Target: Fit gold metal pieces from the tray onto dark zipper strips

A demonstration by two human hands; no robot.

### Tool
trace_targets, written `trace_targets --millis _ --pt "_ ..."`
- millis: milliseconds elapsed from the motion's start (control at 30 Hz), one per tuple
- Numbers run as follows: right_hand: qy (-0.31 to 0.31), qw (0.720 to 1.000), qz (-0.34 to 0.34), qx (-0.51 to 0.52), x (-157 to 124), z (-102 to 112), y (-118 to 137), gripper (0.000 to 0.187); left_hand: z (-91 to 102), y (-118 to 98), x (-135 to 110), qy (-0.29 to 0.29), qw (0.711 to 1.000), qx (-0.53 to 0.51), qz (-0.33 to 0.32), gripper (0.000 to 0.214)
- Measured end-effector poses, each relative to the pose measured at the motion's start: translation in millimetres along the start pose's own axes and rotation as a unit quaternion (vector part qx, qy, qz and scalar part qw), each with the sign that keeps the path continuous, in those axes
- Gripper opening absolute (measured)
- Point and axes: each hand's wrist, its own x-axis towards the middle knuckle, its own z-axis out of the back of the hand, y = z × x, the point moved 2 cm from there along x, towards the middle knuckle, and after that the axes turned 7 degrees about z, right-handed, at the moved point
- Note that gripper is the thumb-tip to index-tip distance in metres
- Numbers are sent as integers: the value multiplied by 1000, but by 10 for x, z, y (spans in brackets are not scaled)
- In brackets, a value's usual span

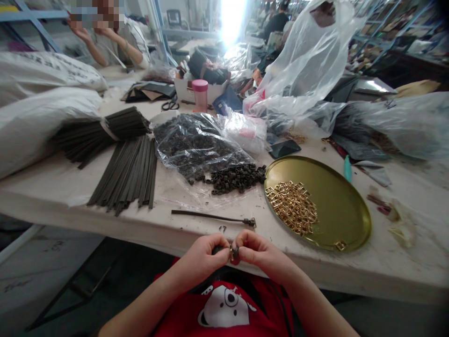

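My left hand [203, 260] and my right hand [257, 252] meet just below the table's front edge, both pinched on a small gold buckle with a dark strap [232, 252] between the fingertips. On the table just beyond lies a finished dark strap with a buckle at its end [213, 217]. A round gold tray [347, 206] to the right holds a heap of gold buckles [293, 206]. A pile of small dark loops [236, 179] spills from a clear bag [196, 142].
Loose dark strips [128, 175] and a tied bundle of them [101, 133] lie at the left, next to white sacks [38, 121]. Scissors [170, 106], a pink-lidded cup [200, 95], a phone [285, 148] and plastic bags [308, 70] fill the back. Another person [115, 42] sits at the far left.
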Motion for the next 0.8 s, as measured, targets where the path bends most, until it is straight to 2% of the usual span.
trace_targets --millis 100,300,500,667,800 --pt "3 1000 2 14 3 -4 -35 20 1 37 6 -4 1000 19 -3 22" --pt "-48 999 -4 9 29 -11 -100 23 22 44 8 1 1000 25 -1 22" --pt "-52 998 -6 19 46 -22 -96 22 53 42 23 2 1000 27 -5 20" --pt "-86 995 -5 -47 74 -18 -107 17 68 57 29 7 999 42 -16 21" --pt "-111 983 34 -142 104 -3 -162 14 62 91 15 -23 994 91 -48 17"
